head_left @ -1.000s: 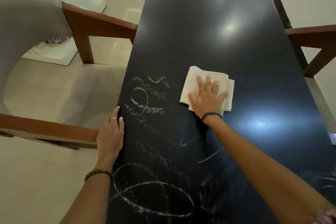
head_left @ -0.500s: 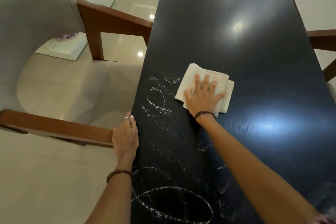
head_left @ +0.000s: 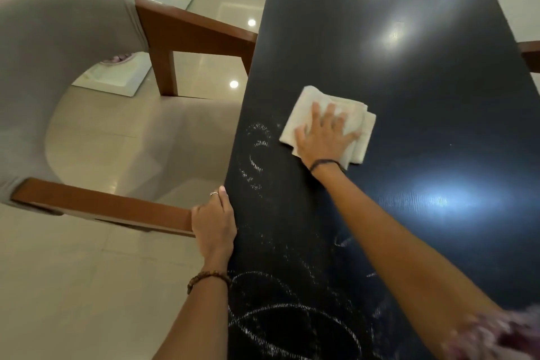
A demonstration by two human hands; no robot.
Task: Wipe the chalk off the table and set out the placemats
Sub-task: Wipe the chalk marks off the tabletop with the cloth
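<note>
Right hand: the right hand (head_left: 325,137) lies flat with fingers spread on a folded pale cloth (head_left: 328,123), pressing it onto the dark tabletop (head_left: 409,96) around the middle of its length, nearer the left side.
Left hand: the left hand (head_left: 214,223) grips the left edge of the tabletop, fingers curled over it, just beside the wooden arm of a grey chair (head_left: 58,67).
Chalk: chalk marks (head_left: 260,152) sit just left of the cloth, and larger loops (head_left: 292,327) cover the near left part; the far and right parts look clean.
Placemats: none can be seen in this view.
Risk, smearing: a dry, chalk-loaded cloth would likely spread a grey haze instead of lifting it; refolding to a fresh face would help.
Risk, missed patches: glare spots on the glossy surface could hide faint residue.
Risk, cloth slipping: with only a flat palm on it, the loose folds may bunch or slide out under a fast stroke.
Risk, dust: strokes toward the left edge could push chalk onto the chair seat.
</note>
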